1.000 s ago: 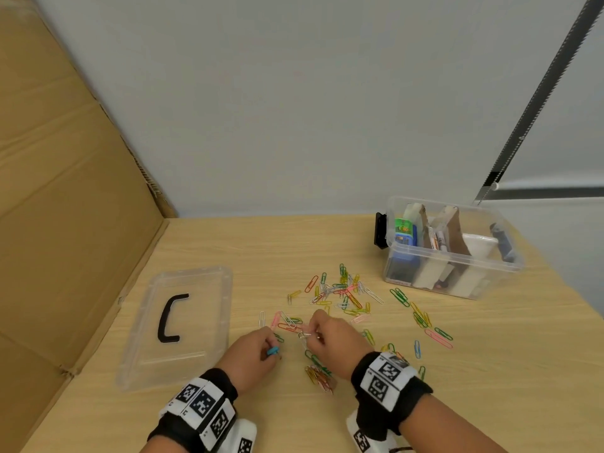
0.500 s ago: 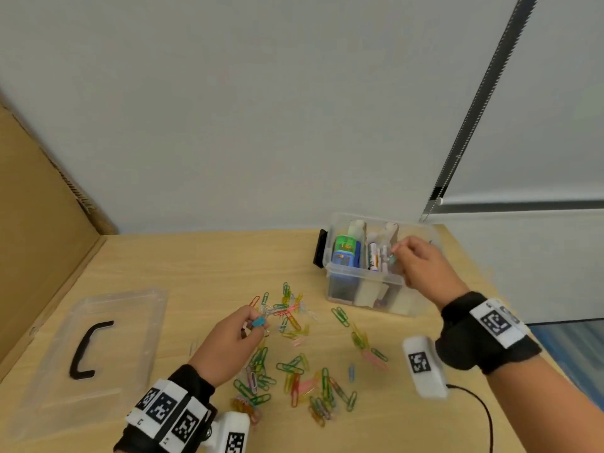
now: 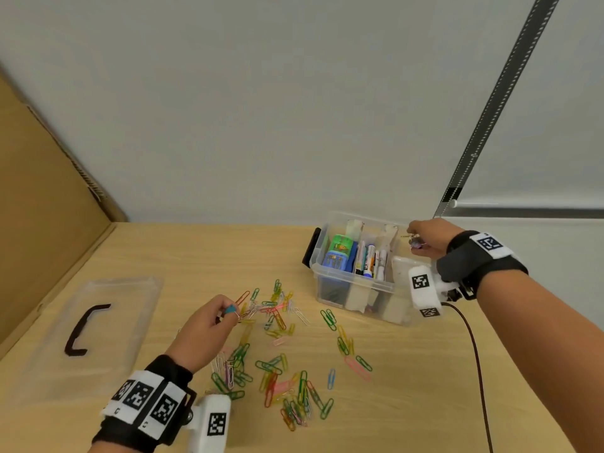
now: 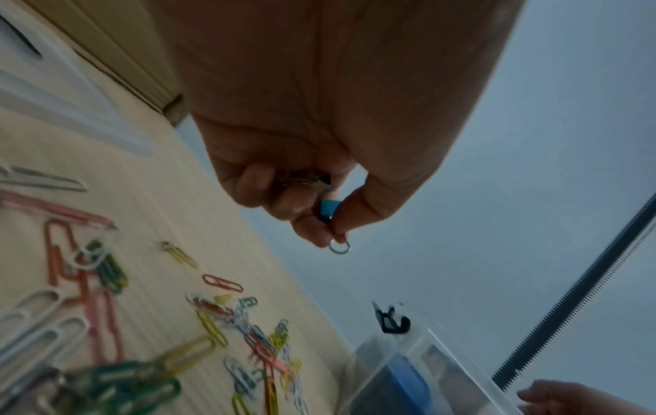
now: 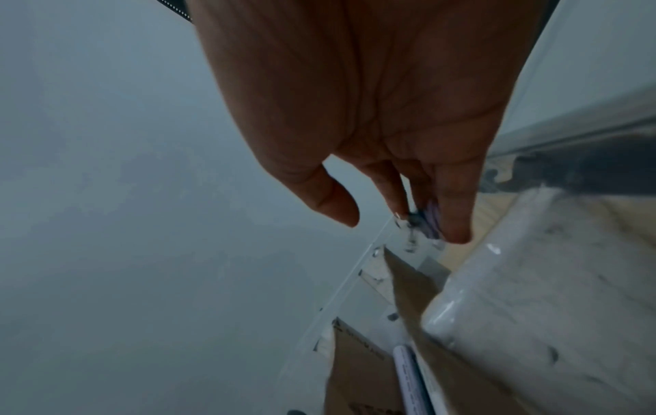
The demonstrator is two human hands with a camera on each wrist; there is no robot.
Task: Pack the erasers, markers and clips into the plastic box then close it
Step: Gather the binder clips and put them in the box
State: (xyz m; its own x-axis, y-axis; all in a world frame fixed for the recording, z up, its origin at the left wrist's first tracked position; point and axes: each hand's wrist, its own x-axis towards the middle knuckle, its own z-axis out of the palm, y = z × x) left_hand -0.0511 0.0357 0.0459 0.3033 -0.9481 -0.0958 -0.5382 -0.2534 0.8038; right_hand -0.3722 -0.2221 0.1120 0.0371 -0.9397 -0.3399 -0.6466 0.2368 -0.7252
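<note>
The clear plastic box (image 3: 351, 282) stands open at the right, with erasers (image 3: 340, 253) and markers (image 3: 371, 259) between cardboard dividers. My right hand (image 3: 421, 240) hovers over its right compartment. In the right wrist view its fingers (image 5: 458, 213) point straight down, the thumb stands apart, and a blurred purple binder clip (image 5: 431, 221) is at the fingertips. My left hand (image 3: 228, 313) is over the scattered coloured paper clips (image 3: 277, 354) and pinches a blue binder clip (image 4: 328, 210) between thumb and fingers.
The clear lid (image 3: 130, 322) with a black handle (image 3: 81, 328) lies flat at the left, beside a cardboard wall (image 3: 39, 207). A cable (image 3: 477, 371) runs from my right wrist across the table. A grey wall is behind the box.
My right hand has left the paper clip pile and moved up and right to the box. The left hand still holds the blue clip over the pile.
</note>
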